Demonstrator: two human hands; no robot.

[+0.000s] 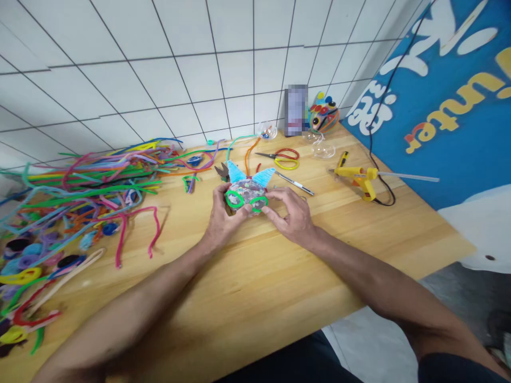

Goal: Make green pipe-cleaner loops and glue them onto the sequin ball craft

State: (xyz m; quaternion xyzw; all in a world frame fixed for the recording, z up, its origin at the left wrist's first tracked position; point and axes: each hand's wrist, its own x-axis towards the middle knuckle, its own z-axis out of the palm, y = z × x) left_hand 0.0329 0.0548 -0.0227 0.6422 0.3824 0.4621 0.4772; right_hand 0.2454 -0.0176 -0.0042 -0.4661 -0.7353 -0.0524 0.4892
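A small round craft ball with two light-blue pipe-cleaner ears and two green loop eyes rests on the wooden table. My left hand cups its left side, fingers wrapped round it. On the ball's right side, my right hand presses with its fingertips near the green loop. Both hands grip the ball from opposite sides.
A big pile of coloured pipe cleaners covers the table's left. Behind the ball lie red-and-yellow scissors, a pen knife, a yellow glue gun with cord, clear half-spheres and a finished colourful ball. A tiled wall stands behind.
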